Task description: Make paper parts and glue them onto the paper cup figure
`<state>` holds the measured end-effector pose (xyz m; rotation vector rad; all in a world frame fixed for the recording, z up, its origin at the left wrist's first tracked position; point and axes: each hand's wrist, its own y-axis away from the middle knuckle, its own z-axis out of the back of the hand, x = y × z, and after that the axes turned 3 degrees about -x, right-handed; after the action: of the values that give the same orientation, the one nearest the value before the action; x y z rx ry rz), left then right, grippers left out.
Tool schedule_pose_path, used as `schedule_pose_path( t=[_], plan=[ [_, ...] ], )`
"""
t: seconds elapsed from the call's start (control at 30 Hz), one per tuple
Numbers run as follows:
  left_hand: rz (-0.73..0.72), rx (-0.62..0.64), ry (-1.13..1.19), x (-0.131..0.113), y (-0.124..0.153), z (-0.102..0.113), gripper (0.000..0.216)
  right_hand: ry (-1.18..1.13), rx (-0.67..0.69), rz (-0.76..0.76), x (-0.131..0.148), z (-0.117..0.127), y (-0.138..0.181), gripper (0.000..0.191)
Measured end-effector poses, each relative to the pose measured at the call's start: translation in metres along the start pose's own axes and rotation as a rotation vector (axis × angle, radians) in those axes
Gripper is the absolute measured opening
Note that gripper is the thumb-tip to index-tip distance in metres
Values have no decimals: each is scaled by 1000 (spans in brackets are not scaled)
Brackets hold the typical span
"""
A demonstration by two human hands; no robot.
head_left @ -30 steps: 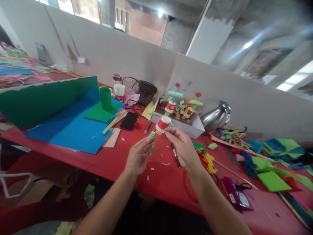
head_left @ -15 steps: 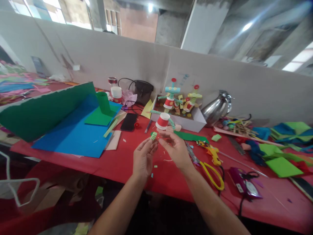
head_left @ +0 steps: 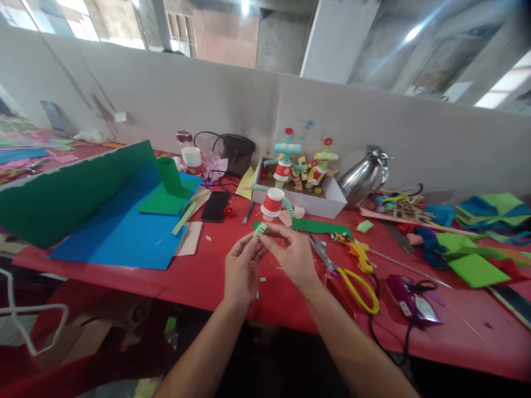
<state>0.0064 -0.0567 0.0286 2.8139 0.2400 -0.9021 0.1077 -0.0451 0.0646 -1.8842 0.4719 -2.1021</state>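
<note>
Between my two hands is a small light-green folded paper strip [head_left: 260, 230], pleated like a spring. My left hand [head_left: 243, 271] pinches it from below with thumb and fingertips. From the other side my right hand [head_left: 292, 254] closes its thumb and fingers on the strip too. Just beyond them stands an upside-down red-and-white paper cup [head_left: 272, 203] with pleated green-and-white paper arms [head_left: 287, 204] on its sides. Right of my right hand lie scissors [head_left: 352, 284] with yellow handles. A dark green paper strip [head_left: 321, 226] lies behind the scissors.
Finished-looking cup figures [head_left: 283, 168] stand in a white box [head_left: 323, 206] at the back, beside a steel jug [head_left: 365, 171]. Leftward are a phone [head_left: 215, 207] and a blue sheet [head_left: 120, 237]. A yellow glue gun [head_left: 362, 257] and purple device [head_left: 415, 304] with cords lie right.
My right hand has moved left and its fingers now meet the pleated paper strip. Before, it was held a little apart from it. The whole view has shifted slightly.
</note>
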Motion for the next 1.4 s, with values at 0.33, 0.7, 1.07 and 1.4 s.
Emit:
schedule_pose_path(
  t=[0.33, 0.7, 1.07, 1.4],
  plan=[
    [140, -103, -8, -10, -11, 12, 11, 98, -71, 18, -22, 10, 4, 39],
    [36, -129, -283, -27, -38, 60, 32, 967, 289, -87, -91, 4, -8, 31],
    [-33, 20, -676, -18, -75, 39, 37, 441, -1, -230, -101, 7, -20, 4],
    [-396, 63, -1198, -2, -128, 37, 18, 163, -85, -412, -126, -11, -52, 31]
  ],
)
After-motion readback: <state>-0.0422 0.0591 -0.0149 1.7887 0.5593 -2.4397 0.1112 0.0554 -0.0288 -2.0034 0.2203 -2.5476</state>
